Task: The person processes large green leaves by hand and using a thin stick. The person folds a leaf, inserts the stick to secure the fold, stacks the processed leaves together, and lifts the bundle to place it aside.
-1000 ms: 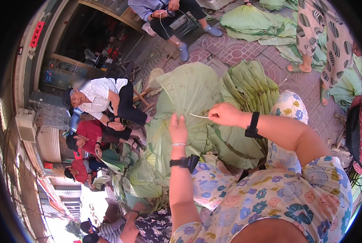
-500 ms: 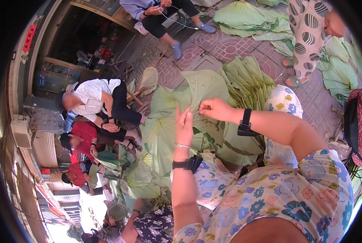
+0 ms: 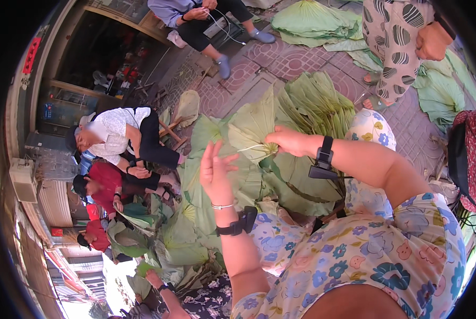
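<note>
My right hand [image 3: 290, 141] pinches a pale green lotus leaf [image 3: 252, 121] at its gathered lower end, where the veins meet. A thin white strand [image 3: 250, 148] sticks out leftward from that grip; whether it is a string or a bit of stem I cannot tell. To the left, my left hand [image 3: 216, 171] is raised with its fingers apart and nothing in them, clear of the leaf. Beyond my right hand lies a thick stack of folded lotus leaves [image 3: 320, 106]. More broad leaves [image 3: 304, 178] spread beneath both hands and over my lap.
Loose lotus leaves [image 3: 187, 228] heap up at the left, beside seated people [image 3: 118, 130]. Another person [image 3: 195, 21] sits at the far side holding a white cord. A person in patterned trousers [image 3: 395, 48] stands at the far right near flat leaf piles [image 3: 318, 24].
My left hand has come away from the leaf, moving left and spreading its fingers. My right hand keeps hold of the leaf, which now hangs lower and is turned, with the white strand showing.
</note>
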A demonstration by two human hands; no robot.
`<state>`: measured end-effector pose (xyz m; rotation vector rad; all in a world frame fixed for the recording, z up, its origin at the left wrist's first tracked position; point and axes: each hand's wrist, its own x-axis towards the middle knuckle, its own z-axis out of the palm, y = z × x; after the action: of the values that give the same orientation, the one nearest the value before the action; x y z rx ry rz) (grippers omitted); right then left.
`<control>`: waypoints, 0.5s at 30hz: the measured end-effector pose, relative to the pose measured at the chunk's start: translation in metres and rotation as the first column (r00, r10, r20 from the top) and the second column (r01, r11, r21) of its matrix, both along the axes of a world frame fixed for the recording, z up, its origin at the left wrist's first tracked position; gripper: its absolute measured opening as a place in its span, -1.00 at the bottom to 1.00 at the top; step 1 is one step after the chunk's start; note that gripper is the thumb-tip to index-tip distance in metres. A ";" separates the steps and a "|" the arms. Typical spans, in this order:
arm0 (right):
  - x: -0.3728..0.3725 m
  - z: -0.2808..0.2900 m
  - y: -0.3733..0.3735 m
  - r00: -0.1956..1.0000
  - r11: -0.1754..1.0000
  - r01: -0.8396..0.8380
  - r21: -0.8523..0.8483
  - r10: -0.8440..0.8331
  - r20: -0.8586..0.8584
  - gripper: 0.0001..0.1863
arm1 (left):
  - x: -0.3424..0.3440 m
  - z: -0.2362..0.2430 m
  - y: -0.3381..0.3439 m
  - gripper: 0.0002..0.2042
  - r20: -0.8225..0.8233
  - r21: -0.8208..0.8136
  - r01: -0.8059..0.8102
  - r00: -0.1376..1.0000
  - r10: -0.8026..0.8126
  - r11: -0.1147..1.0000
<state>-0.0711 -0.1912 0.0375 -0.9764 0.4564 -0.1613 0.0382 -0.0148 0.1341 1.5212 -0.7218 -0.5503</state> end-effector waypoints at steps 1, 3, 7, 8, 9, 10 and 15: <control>-0.001 -0.001 -0.003 1.000 1.000 -0.001 0.002 0.001 -0.003 -0.68 | 0.008 -0.003 0.005 -0.52 0.079 -0.063 -0.147 0.985 0.152 0.987; 0.000 -0.002 -0.004 0.997 0.995 0.008 0.101 -0.016 0.078 -0.73 | 0.021 -0.027 0.007 -0.54 0.250 0.018 -0.117 0.962 0.109 0.993; -0.004 0.004 -0.008 0.994 0.994 -0.060 0.086 0.051 0.098 -0.80 | 0.005 -0.053 -0.016 -0.56 0.513 0.147 0.058 0.849 -0.126 0.987; -0.003 0.000 -0.009 0.989 0.991 -0.099 0.088 0.088 0.118 -0.83 | -0.001 -0.058 -0.022 -0.56 0.508 0.149 0.057 0.852 -0.126 0.987; -0.003 -0.004 -0.010 0.983 0.987 -0.137 0.089 0.124 0.138 -0.85 | -0.005 -0.063 -0.027 -0.58 0.424 0.141 0.054 0.899 -0.109 0.989; -0.003 -0.005 -0.009 0.983 0.986 -0.139 0.093 0.126 0.133 -0.85 | -0.008 -0.066 -0.031 -0.59 0.335 0.134 0.049 0.938 -0.092 0.990; 0.002 -0.006 -0.009 0.963 0.969 -0.226 0.099 0.207 0.171 -0.84 | -0.005 -0.072 -0.036 -0.93 0.361 0.012 0.015 0.933 -0.018 1.000</control>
<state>-0.0686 -0.2005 0.0311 -0.8829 0.2065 -0.0137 0.0332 -0.0504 0.0623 1.6460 -1.0156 -0.2857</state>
